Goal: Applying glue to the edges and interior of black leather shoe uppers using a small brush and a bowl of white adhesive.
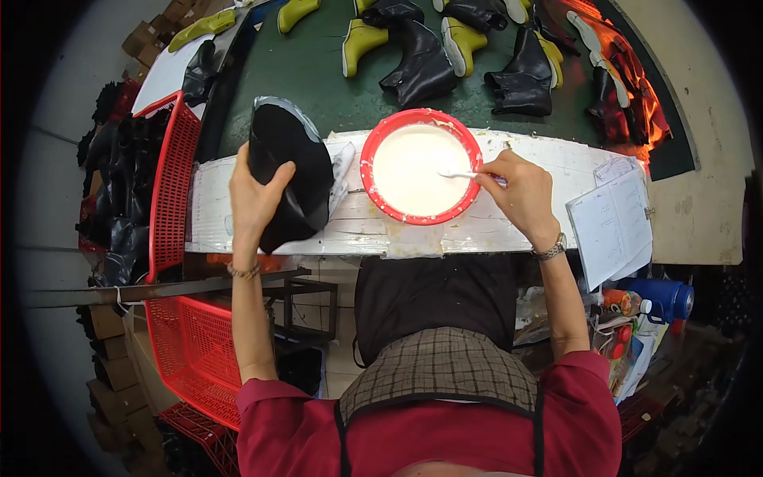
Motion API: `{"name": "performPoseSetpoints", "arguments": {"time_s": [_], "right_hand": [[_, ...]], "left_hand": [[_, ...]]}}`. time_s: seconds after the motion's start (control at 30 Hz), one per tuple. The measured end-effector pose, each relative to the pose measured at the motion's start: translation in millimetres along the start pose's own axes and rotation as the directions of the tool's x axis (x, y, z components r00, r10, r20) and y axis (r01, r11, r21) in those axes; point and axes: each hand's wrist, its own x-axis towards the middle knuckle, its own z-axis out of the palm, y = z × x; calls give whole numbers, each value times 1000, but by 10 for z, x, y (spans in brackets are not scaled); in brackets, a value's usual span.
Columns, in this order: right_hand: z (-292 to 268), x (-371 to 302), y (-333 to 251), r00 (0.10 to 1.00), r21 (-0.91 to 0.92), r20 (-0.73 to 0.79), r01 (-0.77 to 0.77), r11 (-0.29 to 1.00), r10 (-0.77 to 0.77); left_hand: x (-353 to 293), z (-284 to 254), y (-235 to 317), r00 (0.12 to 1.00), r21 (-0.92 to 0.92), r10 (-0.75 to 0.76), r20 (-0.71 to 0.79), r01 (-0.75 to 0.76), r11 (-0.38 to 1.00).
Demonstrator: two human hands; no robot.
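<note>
My left hand [258, 199] grips a black boot upper [290, 167] by its left side, thumb across the front. The piece is tilted up over the white work board, with a pale rim along its upper edge. My right hand [520, 191] is closed on a slim white-handled brush [462, 174]. The brush reaches over the right rim of a red bowl [368, 171], its tip at the creamy white liquid [413, 163] inside. Glare hides whether the tip is dipped in. A crumpled whitish cloth or sheet [340, 171] lies between the upper and the bowl.
Black boot uppers [421, 63] and yellow-green boot forms [362, 46] lie on the dark green surface [318, 87] beyond the board, with an orange glow at far right. Red baskets [175, 183] stand left. A clipboard with papers [610, 226] lies right, above bottles [624, 302].
</note>
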Motion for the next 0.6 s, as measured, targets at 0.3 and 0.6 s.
{"name": "performPoseSetpoints", "arguments": {"time_s": [0.3,0.6], "right_hand": [[13,-106,32,993,65,31,-119,991,117],[71,-173,133,982,168,10,-187,968,188]], "left_hand": [[-498,-123,-628,874,389,-30,484,-185,902],[-549,3,-882,982,188,131,138,-156,970]]}}
